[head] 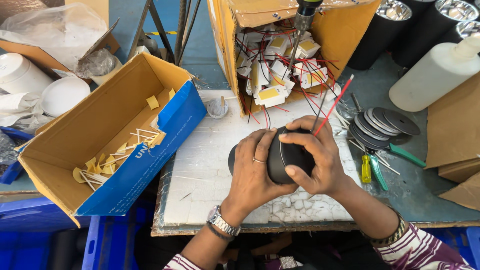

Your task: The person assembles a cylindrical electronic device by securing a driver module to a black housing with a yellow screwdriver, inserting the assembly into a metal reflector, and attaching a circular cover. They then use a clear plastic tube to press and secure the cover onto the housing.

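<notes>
— What have you got in your hands right now?

— A black round housing (280, 157), held over the white foam pad (200, 175) in front of me. My left hand (252, 172) wraps its near side, fingers curled shut around it; my right hand (312, 160) clamps over the top, thumb pressed on the rim.

— And those wires?

— A red wire (334, 105) and a black one stick up from under my right fingers. I judge I'm seating the part inside the housing, so the next move calls for a firm grip and keeping the wires free.

— What's beyond?

— Black discs (382, 125) and screwdrivers (372, 170) to my right, the open blue-sided carton (145, 160) left, and farther off the box of wired modules (280, 75) under a hanging driver (302, 20).
</notes>
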